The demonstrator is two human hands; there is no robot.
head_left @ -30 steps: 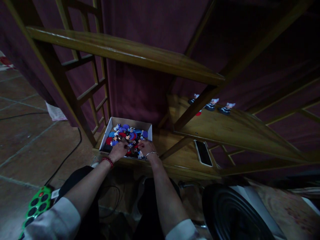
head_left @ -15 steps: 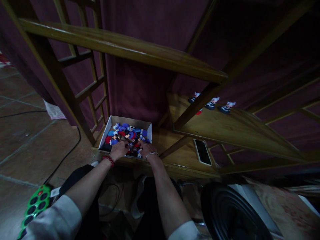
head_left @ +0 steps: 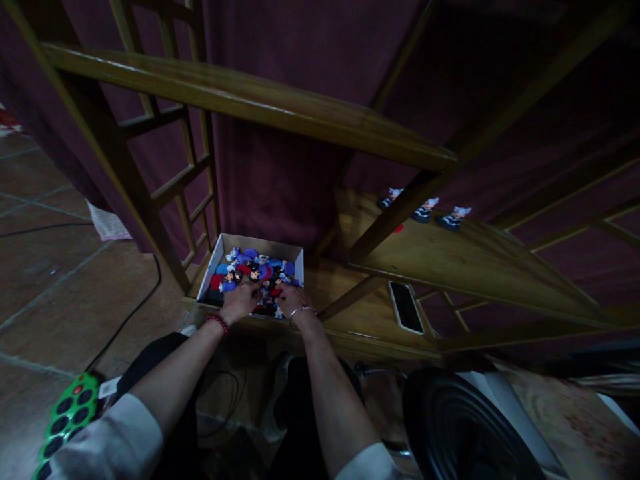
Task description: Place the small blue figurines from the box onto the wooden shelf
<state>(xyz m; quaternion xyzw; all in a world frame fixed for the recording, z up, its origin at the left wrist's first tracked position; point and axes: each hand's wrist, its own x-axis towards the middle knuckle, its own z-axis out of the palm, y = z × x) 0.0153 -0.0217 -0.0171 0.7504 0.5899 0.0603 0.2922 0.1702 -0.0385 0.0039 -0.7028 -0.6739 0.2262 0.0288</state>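
A shallow cardboard box [head_left: 212, 268] with white sides stands on the low wooden shelf, filled with small figurines [head_left: 256, 271] in red, blue, purple, black and white. Both hands reach over its near edge into the pile. My left hand [head_left: 241, 301], a red bead bracelet at its wrist, has its fingers bent inward among the figurines. Opposite it, my right hand [head_left: 290, 300], with a silver bangle, also has curled fingers there. The fingertips of both are partly hidden, and what they grip cannot be made out in the dim light.
Three figurines [head_left: 454, 218] and a red piece stand on the raised shelf [head_left: 450, 257] at right. Below it lies a phone [head_left: 406, 307]. A wooden bar [head_left: 250, 100] crosses above the box. A black round stool [head_left: 465, 427] and a green device [head_left: 70, 417] with a cable flank my legs.
Both hands stay inside the box with only slight finger movement among the figurines. The view has shifted very slightly; the other things keep their places.
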